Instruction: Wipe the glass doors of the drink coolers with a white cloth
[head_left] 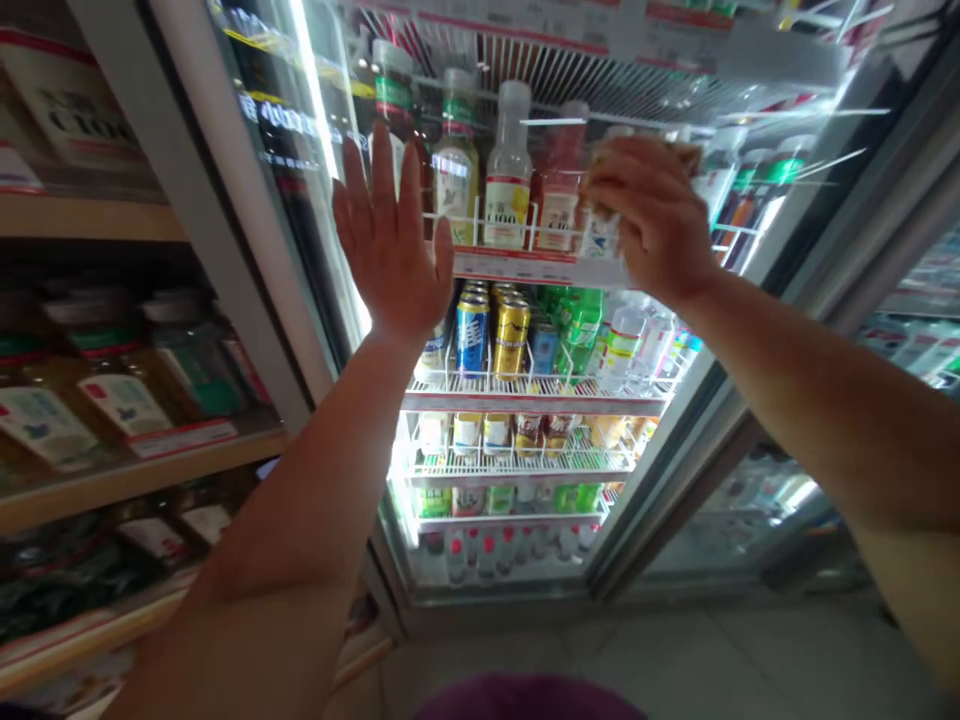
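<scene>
A glass fridge door in a metal frame stands before me, with lit shelves of drinks behind it. My left hand is raised at the left part of the pane, palm towards the glass and fingers spread, holding nothing. Higher up on the right, my right hand is closed around a crumpled brownish cloth. The cloth appears to be against the glass; the hand hides most of it. Behind the pane, between the hands, stand bottles such as a clear one with a yellow label.
Wooden shelves with bottles stand close on the left. Inside the fridge are cans and green bottles on wire shelves. Another glass door adjoins on the right. Grey floor tiles lie below.
</scene>
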